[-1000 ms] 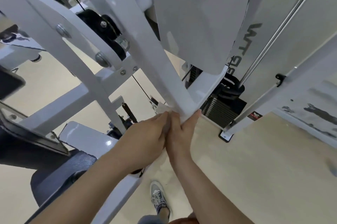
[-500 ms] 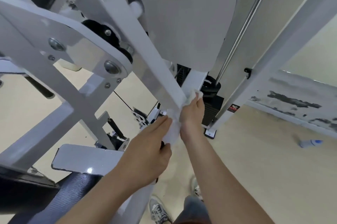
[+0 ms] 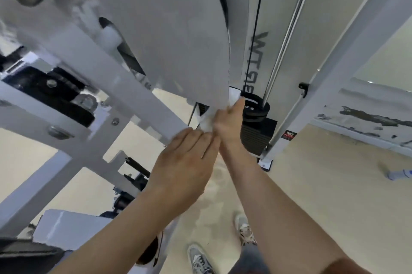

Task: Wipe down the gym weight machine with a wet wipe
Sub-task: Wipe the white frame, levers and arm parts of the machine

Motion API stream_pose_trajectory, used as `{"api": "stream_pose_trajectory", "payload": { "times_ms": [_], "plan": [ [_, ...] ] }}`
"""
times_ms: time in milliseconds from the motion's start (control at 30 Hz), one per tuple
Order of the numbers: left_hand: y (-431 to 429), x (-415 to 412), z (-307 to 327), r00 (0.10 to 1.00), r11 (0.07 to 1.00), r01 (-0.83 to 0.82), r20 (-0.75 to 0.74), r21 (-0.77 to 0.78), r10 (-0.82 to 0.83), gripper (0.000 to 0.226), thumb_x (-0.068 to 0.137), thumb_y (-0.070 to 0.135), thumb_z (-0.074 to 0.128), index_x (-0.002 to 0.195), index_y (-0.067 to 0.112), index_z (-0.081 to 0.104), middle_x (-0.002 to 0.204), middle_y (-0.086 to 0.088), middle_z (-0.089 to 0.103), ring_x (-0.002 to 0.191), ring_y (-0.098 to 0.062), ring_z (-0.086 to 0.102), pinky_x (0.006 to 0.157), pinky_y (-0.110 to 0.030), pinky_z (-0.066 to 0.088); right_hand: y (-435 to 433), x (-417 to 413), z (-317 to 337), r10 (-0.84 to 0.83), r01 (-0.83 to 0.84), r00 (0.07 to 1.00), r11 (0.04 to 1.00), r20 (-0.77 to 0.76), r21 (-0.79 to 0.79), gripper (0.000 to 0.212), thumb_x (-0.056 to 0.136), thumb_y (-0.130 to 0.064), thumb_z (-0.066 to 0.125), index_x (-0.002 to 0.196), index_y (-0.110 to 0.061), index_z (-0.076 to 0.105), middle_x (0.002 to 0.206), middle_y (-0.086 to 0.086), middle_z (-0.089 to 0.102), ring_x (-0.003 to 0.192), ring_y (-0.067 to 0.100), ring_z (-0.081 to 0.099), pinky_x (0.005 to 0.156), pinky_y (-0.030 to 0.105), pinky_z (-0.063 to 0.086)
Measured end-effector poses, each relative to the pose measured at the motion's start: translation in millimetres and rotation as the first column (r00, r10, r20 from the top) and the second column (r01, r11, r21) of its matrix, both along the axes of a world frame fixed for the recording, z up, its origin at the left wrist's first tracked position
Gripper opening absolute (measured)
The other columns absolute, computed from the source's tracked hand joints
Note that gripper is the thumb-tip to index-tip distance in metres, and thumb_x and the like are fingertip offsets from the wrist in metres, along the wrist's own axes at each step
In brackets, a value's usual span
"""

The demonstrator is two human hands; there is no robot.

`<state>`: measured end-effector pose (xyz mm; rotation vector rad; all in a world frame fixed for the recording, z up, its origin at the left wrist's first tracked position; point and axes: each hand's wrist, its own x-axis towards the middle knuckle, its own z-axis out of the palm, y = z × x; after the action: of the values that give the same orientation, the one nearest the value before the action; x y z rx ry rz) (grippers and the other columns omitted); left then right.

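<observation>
Wiping is under way on the weight machine [image 3: 347, 55]: the wet wipe [image 3: 207, 122] sits bunched where the slanted frame bar [image 3: 142, 99] meets the grey panel [image 3: 178, 39]. The right hand [image 3: 229, 127] presses it there, thumb straight up the edge, other fingers hidden, so whether they curl round it I cannot tell. The left hand [image 3: 185, 162] lies flat, fingers straight, just beside the wipe; next, I'd judge, comes a firm stroke along the bar, cloth kept flat on the metal.
</observation>
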<state>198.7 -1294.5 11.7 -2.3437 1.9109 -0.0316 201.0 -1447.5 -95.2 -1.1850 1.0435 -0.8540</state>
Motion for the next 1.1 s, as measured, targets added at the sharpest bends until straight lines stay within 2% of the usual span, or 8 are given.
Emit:
{"api": "stream_pose_trajectory", "payload": {
  "times_ms": [167, 300, 433, 633, 767, 867, 1000, 1100],
  "plan": [
    [-15.7, -10.1, 2.2, 0.998, 0.999, -0.046, -0.031, -0.013, 0.046, 0.049, 0.074, -0.003, 0.030, 0.106, 0.006, 0.067, 0.109, -0.010, 0.065, 0.103, -0.030, 0.062, 0.104, -0.038, 0.038, 15.8, -25.8, 15.3, 0.111, -0.126, 0.989, 0.975, -0.094, -0.183, 0.064, 0.101, -0.026, 0.042, 0.155, -0.015, 0.010, 0.162, 0.015, 0.015, 0.149, 0.025, 0.017, 0.122, 0.041, 0.017],
    [-25.1, -16.4, 4.2, 0.998, 0.994, -0.062, 0.010, -0.090, 0.063, 0.039, 0.071, -0.003, 0.049, 0.105, 0.007, 0.063, 0.108, -0.010, 0.063, 0.101, -0.031, 0.060, 0.100, -0.042, 0.045, 58.7, -75.9, -14.0, 0.271, -0.451, 0.888, 0.673, -0.371, -0.586, 0.072, 0.099, -0.015, 0.047, 0.153, -0.002, 0.002, 0.160, 0.023, -0.009, 0.151, 0.030, -0.007, 0.122, 0.044, 0.008],
    [-32.6, -14.9, -6.7, 0.989, 0.994, -0.104, 0.104, -0.045, 0.108, 0.050, 0.073, 0.006, 0.056, 0.122, 0.006, 0.058, 0.119, -0.012, 0.062, 0.107, -0.031, 0.059, 0.100, -0.040, 0.038, 14.6, -75.6, -10.1, 0.220, -0.572, 0.811, 0.493, -0.542, -0.655, 0.058, 0.101, -0.028, 0.031, 0.149, 0.003, 0.024, 0.160, 0.022, 0.012, 0.150, 0.032, 0.000, 0.121, 0.046, 0.012],
    [-56.7, -31.7, -27.0, 0.935, 0.954, -0.286, 0.242, 0.089, 0.258, 0.082, 0.086, 0.014, -0.017, 0.146, -0.001, 0.037, 0.145, -0.018, 0.048, 0.122, -0.029, 0.054, 0.107, -0.045, 0.025, -67.3, -33.7, 12.5, 0.263, -0.708, 0.672, 0.502, -0.692, -0.496, 0.073, 0.097, -0.044, 0.022, 0.146, 0.010, 0.029, 0.158, 0.028, 0.015, 0.149, 0.042, 0.002, 0.122, 0.050, 0.006],
    [-54.6, -31.9, -26.9, 0.908, 0.944, -0.326, 0.295, 0.054, 0.297, 0.074, 0.088, 0.016, -0.004, 0.139, -0.007, 0.045, 0.130, -0.021, 0.058, 0.119, -0.033, 0.054, 0.114, -0.047, 0.018, -39.3, -64.1, 30.7, 0.235, -0.593, 0.775, 0.591, -0.587, -0.547, 0.063, 0.095, -0.045, 0.042, 0.143, -0.005, 0.039, 0.157, 0.014, 0.029, 0.150, 0.029, 0.012, 0.122, 0.044, 0.012],
    [-40.7, -34.7, -20.8, 0.905, 0.940, -0.330, 0.313, 0.087, 0.289, 0.057, 0.084, 0.015, 0.023, 0.117, -0.011, 0.063, 0.114, -0.027, 0.064, 0.114, -0.040, 0.056, 0.115, -0.049, 0.021, -2.0, -82.8, 33.6, 0.345, -0.698, 0.715, 0.385, -0.608, -0.603, 0.050, 0.100, -0.038, 0.026, 0.131, -0.014, 0.057, 0.142, 0.004, 0.053, 0.143, 0.023, 0.033, 0.118, 0.045, 0.020],
    [-26.2, -40.7, -12.2, 0.932, 0.964, -0.257, 0.281, 0.066, 0.229, 0.073, 0.096, 0.011, -0.003, 0.118, -0.007, 0.064, 0.125, -0.026, 0.061, 0.123, -0.039, 0.054, 0.111, -0.049, 0.030, -20.9, -86.7, 22.0, 0.314, -0.786, 0.607, 0.102, -0.730, -0.609, 0.052, 0.102, -0.041, 0.024, 0.135, -0.017, 0.057, 0.146, 0.003, 0.051, 0.141, 0.021, 0.037, 0.119, 0.043, 0.021],
    [-20.2, -44.4, -13.4, 0.941, 0.962, -0.272, 0.210, 0.000, 0.266, 0.069, 0.090, 0.009, 0.003, 0.124, -0.007, 0.061, 0.131, -0.025, 0.058, 0.127, -0.040, 0.052, 0.110, -0.049, 0.028, -74.2, -72.7, 17.6, 0.190, -0.814, 0.578, 0.209, -0.794, -0.542, 0.063, 0.100, -0.048, 0.018, 0.146, -0.013, 0.041, 0.155, 0.011, 0.036, 0.147, 0.026, 0.026, 0.118, 0.050, 0.024]
  ]
}}
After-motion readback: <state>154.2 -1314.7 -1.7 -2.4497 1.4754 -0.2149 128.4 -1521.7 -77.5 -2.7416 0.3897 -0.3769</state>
